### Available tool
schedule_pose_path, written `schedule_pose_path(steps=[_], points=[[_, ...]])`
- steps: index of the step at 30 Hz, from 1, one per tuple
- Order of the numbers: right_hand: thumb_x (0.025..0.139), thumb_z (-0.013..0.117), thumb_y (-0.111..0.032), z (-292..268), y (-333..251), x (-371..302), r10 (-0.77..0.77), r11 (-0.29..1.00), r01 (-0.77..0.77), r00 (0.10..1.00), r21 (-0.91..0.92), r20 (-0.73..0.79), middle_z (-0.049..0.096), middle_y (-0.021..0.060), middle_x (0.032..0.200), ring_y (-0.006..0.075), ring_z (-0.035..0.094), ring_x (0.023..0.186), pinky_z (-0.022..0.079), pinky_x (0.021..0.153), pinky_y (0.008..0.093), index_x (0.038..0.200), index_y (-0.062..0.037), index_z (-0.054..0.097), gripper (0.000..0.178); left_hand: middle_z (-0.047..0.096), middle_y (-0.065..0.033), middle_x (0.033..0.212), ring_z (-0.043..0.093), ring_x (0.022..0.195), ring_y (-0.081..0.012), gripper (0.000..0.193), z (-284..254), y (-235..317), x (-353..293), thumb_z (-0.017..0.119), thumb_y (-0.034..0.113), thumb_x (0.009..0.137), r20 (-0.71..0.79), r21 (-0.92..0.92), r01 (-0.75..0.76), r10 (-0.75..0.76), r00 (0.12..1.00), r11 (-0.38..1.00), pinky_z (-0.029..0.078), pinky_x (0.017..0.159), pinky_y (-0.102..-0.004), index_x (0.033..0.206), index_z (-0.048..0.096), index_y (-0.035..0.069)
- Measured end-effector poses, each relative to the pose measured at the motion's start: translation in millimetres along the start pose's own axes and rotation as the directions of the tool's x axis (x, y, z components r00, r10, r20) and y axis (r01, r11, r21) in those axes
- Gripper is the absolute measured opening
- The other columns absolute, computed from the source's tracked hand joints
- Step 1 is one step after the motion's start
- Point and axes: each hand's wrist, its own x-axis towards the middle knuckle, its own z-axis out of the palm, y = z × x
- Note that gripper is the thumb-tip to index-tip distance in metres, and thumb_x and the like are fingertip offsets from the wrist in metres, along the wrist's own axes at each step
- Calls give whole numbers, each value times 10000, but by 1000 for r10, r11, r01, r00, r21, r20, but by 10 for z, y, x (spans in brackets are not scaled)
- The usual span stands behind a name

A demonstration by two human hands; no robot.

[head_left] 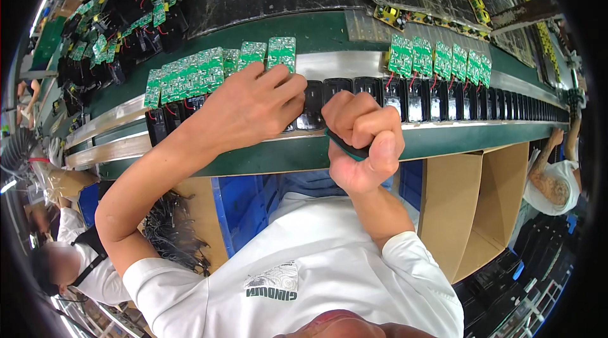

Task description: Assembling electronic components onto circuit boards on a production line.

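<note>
Above the near edge of the tabletop (272, 164), the right hand (368, 132) curls around a dark flat piece (346, 143), while the left hand (256, 102), its grip impossible to tell, bends farther left beside green circuit boards (193, 73) and black cases (415, 100).

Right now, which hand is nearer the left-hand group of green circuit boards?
Left. The left hand is at the right-hand end of those green circuit boards; the right hand is farther right, clear of them.

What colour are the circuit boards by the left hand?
The circuit boards are green, clearest in the head view.
</note>
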Motion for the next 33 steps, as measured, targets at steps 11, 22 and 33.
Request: schedule_pose_path(steps=[11, 22, 33], points=[[1037, 467, -280, 149, 182, 295, 76, 997, -80, 965, -6, -251, 437, 55, 760, 172, 340, 684, 335, 643, 341, 890, -104, 444, 230, 541, -39, 983, 507, 861, -188, 83, 39, -65, -13, 665, 181, 849, -33, -68, -22, 20, 999, 997, 411, 696, -306, 897, 673, 114], [1045, 479, -344, 105, 233, 219, -39, 987, 36, 999, -157, -16, 444, 48, 789, 166, 348, 695, 335, 632, 340, 932, -112, 438, 262, 542, -50, 988, 523, 851, -193, 79, 23, -29, -18, 663, 168, 845, -5, -101, 48, -49, 999, 994, 426, 697, -306, 901, 667, 112], [1066, 469, -513, -19, -18, -43, -47, 994, 43, 998, -105, -36, 458, 46, 788, 165, 356, 680, 339, 628, 334, 918, -139, 427, 404, 552, -21, 1052, 589, 778, -172, 124, -54, 167, 31, 732, 103, 839, 32, -206, 337, -338, 941, 919, 456, 596, -318, 940, 664, 126]])
